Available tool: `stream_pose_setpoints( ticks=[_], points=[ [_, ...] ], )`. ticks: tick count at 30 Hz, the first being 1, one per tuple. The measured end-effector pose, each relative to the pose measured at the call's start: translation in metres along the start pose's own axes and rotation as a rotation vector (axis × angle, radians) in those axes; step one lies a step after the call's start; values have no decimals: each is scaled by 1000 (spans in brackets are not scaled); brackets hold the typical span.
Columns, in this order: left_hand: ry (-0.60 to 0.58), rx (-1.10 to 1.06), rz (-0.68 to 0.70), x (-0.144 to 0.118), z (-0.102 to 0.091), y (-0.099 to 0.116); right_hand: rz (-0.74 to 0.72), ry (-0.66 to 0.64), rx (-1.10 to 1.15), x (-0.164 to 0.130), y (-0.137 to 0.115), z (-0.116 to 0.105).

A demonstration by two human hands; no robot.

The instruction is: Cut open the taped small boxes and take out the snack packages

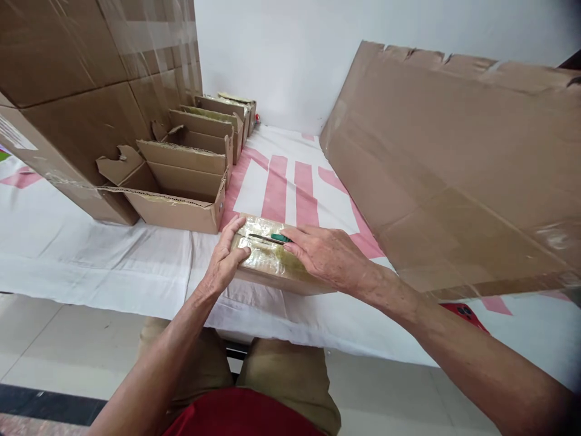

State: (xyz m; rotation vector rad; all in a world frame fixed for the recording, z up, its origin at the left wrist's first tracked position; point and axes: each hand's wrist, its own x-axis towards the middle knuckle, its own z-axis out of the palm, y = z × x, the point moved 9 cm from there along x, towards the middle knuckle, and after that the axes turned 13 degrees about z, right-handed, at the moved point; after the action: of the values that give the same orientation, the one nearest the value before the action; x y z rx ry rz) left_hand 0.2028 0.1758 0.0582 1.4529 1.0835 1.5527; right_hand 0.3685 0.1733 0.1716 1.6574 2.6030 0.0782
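Observation:
A small cardboard box point(272, 280), its top sealed with shiny clear tape, lies at the table's front edge before me. My left hand point(228, 254) grips its left end, the thumb on the taped top and the fingers over the far left edge. In my right hand point(324, 253) is a box cutter with a green handle point(280, 237). Its long thin blade points left and lies along the tape near the middle of the top. My right wrist is over the box's right end and hides part of it.
Several opened small boxes point(177, 212) stand in a row at the left, against a stack of large cartons point(82, 115). A big cardboard sheet point(463, 163) leans at the right, with a red phone point(467, 315) below it. A white and pink cloth point(290, 181) covers the table.

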Motion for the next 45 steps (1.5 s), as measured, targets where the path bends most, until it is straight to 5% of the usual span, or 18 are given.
stream_pose_setpoints(
  ticks=[17, 30, 45],
  points=[
    [-3, -43, -8, -1, 1, -5, -34, -90, -264, 6, -25, -2],
    [-2, -39, -10, -2, 1, -3, -41, -88, -239, 13, -31, 5],
    [19, -17, -36, -2, 0, -3, -89, -187, -311, 15, -38, -20]
  ],
)
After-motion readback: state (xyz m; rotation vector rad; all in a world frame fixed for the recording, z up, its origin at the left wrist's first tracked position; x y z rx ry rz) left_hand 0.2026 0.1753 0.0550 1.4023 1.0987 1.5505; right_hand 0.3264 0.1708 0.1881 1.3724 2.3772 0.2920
